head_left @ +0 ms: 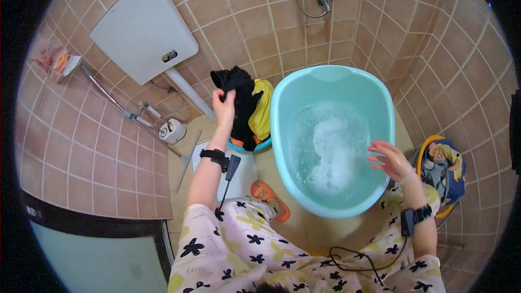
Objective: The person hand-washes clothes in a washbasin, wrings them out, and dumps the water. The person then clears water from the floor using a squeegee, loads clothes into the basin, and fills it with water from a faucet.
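Observation:
My left hand (224, 109) is at the black cloth (241, 111), its fingers curled against the fabric. That cloth lies with a yellow cloth (262, 109) and some orange fabric on a blue basin (264, 145). My right hand (389, 160) is raised over the right rim of the large turquoise tub (278, 146), fingers apart and holding nothing. Inside the tub is water with white foam (330, 154).
An orange slipper (269, 201) shows left of the tub. At the right stands a yellow-rimmed basket (446, 212) of clothes. A white cistern (145, 30), a toilet brush holder (172, 131) and a shower hose (297, 0) are along the walls.

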Tool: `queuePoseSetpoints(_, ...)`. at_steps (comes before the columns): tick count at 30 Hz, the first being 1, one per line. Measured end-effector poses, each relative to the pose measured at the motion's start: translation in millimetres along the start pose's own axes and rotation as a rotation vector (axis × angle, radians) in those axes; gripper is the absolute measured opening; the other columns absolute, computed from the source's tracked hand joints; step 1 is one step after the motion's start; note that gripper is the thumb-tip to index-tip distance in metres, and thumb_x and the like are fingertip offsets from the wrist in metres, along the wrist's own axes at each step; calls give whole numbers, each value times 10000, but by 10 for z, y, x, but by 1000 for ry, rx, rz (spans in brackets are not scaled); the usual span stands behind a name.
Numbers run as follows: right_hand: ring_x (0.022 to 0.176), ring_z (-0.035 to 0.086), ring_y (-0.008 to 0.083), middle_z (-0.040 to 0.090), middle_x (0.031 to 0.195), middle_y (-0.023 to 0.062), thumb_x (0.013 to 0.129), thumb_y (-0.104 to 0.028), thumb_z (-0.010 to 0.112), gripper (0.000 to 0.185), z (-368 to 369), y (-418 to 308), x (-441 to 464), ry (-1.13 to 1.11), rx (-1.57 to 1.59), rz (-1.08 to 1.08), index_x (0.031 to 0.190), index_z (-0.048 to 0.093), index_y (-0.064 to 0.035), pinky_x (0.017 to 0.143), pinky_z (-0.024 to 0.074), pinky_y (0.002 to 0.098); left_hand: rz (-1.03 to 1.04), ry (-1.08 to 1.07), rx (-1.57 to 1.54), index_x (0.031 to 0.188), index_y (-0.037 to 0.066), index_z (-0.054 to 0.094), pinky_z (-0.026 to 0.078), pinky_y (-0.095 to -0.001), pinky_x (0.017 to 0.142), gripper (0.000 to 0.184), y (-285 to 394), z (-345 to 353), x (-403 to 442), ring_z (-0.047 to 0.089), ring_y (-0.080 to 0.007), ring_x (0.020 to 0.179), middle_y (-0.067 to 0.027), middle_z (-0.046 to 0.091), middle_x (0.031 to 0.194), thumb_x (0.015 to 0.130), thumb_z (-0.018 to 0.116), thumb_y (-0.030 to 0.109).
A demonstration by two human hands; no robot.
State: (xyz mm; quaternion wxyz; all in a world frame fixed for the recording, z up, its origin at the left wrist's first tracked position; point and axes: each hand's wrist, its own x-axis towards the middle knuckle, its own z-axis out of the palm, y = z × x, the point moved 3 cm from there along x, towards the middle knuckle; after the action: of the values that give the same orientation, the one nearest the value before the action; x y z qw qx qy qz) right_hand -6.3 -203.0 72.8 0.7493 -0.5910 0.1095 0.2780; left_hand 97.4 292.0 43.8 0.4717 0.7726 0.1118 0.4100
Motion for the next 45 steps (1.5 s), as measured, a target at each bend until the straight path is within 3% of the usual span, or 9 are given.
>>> queuePoseSetpoints(4,869,569,158,561,1024,45,846,-210,537,286,-310,-171,-335,174,-221,-35,1091,507,-67,722,464,281,-441,-512,635,1131,49,464,378,-400,907,491,-1768,467,-419,487,-372,993,-221,473,1089,720,615,270)
queuePoseSetpoints(6,847,570,151,564,1020,40,845,-202,537,274,-519,-233,-599,253,-281,-49,1085,512,-74,717,460,274,-399,-485,737,1318,76,277,358,-422,932,673,-1832,546,-606,423,-417,1093,-249,313,1275,749,581,269)
queuePoseSetpoints(16,871,479,138,481,1052,12,751,-302,642,607,-2688,315,-1612,879,-382,-55,1265,362,-140,667,427,301,-290,-821,803,1285,-43,253,406,-393,897,810,-2211,382,-308,484,-422,1038,-332,480,1097,650,624,296)
queuePoseSetpoints(19,1043,450,211,424,1203,96,682,-399,691,829,-3124,450,-1661,1006,-431,-19,1313,258,-77,779,429,331,-512,-937,643,1168,-44,377,449,-358,799,635,-1737,245,-153,536,-305,970,-220,536,1049,667,627,255)
queuePoseSetpoints(22,1234,246,400,183,1354,268,541,-541,742,1169,-3505,524,-1553,1170,-1096,-122,1366,64,-65,1002,238,460,-763,-1057,575,1217,29,377,451,-351,716,582,-331,168,-330,536,-215,937,-110,499,1118,761,579,328)
queuePoseSetpoints(27,1271,127,445,-11,1387,292,454,-588,754,1373,-3345,763,-1151,1077,-859,293,1321,-239,-204,1027,151,490,-634,-1283,529,1230,55,390,447,-339,746,512,760,18,-450,522,-204,956,-80,487,1151,810,545,302)
queuePoseSetpoints(33,1040,486,373,464,1177,232,518,-305,751,999,-3533,839,-1259,1452,-517,-215,1335,210,-108,875,396,383,-424,-1502,529,1197,24,434,448,-315,757,463,1704,5,-821,529,-174,943,-99,510,1124,816,557,259)
queuePoseSetpoints(38,909,555,242,571,1050,154,536,-123,718,719,-3663,51,-1296,1393,17,-560,1184,437,16,771,446,316,-291,-1599,448,1158,-1,467,445,-292,760,419,2113,68,-1041,540,-162,907,-95,574,999,818,561,225)
queuePoseSetpoints(45,794,580,190,601,919,105,545,-63,669,473,-2836,-1743,-2068,1225,-184,-830,1002,558,-15,677,476,291,-233,-1614,386,1168,-9,452,471,-275,696,441,2070,-21,-1039,558,-159,828,-96,582,915,821,557,242)
